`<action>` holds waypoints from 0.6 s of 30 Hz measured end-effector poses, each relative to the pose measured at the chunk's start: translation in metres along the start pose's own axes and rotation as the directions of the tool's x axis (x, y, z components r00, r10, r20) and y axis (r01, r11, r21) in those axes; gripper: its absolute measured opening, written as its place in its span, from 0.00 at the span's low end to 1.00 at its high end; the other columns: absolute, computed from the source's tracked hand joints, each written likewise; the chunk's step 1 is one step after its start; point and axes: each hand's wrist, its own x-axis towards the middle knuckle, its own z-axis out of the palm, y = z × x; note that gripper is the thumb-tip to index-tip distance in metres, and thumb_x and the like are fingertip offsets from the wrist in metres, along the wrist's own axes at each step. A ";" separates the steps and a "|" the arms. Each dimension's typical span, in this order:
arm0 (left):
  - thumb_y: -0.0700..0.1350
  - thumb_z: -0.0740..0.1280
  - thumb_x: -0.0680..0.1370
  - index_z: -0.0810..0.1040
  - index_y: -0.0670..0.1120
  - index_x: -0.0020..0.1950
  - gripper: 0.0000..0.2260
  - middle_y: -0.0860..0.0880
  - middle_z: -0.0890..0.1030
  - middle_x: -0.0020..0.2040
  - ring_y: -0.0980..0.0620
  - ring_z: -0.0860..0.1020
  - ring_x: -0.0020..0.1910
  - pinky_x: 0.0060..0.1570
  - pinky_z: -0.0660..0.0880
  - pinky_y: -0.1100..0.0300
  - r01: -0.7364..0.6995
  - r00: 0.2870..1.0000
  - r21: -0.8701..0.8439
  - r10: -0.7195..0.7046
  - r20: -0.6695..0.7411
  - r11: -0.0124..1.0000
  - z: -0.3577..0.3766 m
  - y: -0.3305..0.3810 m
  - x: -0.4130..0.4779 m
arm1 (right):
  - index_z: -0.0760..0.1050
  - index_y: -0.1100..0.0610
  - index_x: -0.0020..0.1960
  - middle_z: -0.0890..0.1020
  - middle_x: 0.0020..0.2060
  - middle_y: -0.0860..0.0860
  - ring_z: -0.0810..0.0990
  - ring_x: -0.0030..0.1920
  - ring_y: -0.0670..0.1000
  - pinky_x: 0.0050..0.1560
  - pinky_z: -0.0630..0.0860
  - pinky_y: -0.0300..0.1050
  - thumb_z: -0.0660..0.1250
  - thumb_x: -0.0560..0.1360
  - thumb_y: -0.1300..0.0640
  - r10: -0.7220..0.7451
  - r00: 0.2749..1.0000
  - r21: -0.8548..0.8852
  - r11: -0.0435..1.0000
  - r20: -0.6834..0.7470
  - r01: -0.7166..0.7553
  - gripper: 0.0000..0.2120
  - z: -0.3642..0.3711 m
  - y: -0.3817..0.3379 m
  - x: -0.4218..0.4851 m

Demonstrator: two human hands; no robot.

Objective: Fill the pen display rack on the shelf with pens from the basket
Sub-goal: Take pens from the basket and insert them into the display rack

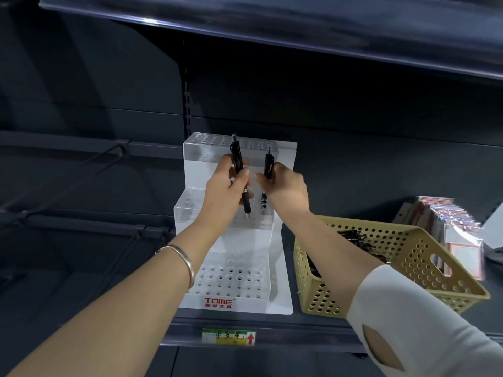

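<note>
clear acrylic tiers, stepped and drilled with round holes, are seen on the pen display rack (231,278), set on the metal shelf (299,334). one black pen (239,170) is pinched upright by the left hand (223,191) over the middle tier, a second pen (268,165) by the right hand (288,189). more pens (351,236) are held in the perforated beige basket (408,257) alongside.

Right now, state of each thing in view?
Left hand, gripping a black click pen, upright, tip down.
Right hand, pinching a second black pen, upright at the middle tier.
White stepped acrylic rack, on shelf, most visible holes empty.
Tan perforated plastic basket, beside rack, holds pens.
</note>
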 end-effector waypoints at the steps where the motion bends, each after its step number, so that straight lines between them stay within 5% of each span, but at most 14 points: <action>1: 0.42 0.58 0.81 0.68 0.47 0.50 0.01 0.49 0.76 0.38 0.52 0.79 0.32 0.38 0.78 0.57 0.003 1.000 0.002 -0.003 -0.002 1.000 0.000 0.000 0.001 | 0.71 0.60 0.44 0.75 0.34 0.53 0.77 0.37 0.57 0.38 0.75 0.47 0.61 0.76 0.50 -0.006 1.000 0.001 1.000 0.010 0.006 0.13 -0.001 0.001 0.000; 8: 0.42 0.58 0.81 0.68 0.46 0.51 0.01 0.50 0.76 0.38 0.52 0.78 0.31 0.36 0.77 0.60 0.036 0.999 -0.016 -0.036 -0.003 0.999 0.002 -0.001 0.001 | 0.72 0.61 0.39 0.80 0.36 0.57 0.81 0.37 0.57 0.35 0.75 0.46 0.61 0.75 0.55 0.000 0.995 -0.049 0.999 0.097 0.004 0.10 -0.007 0.003 0.011; 12: 0.41 0.58 0.81 0.68 0.46 0.51 0.01 0.49 0.76 0.38 0.50 0.78 0.32 0.36 0.77 0.60 0.036 0.999 -0.028 -0.035 0.007 0.999 0.004 0.001 0.000 | 0.63 0.57 0.31 0.70 0.29 0.52 0.72 0.31 0.54 0.26 0.63 0.39 0.61 0.74 0.55 0.032 0.997 -0.169 0.985 0.063 -0.021 0.15 -0.005 0.000 0.010; 18: 0.41 0.58 0.81 0.69 0.46 0.53 0.03 0.49 0.76 0.38 0.48 0.78 0.32 0.42 0.78 0.50 0.042 0.999 -0.030 -0.042 0.011 0.999 0.006 0.001 -0.002 | 0.62 0.56 0.30 0.69 0.29 0.52 0.74 0.35 0.58 0.32 0.67 0.42 0.58 0.76 0.54 0.067 0.997 -0.167 0.984 0.047 -0.059 0.17 0.002 0.000 0.004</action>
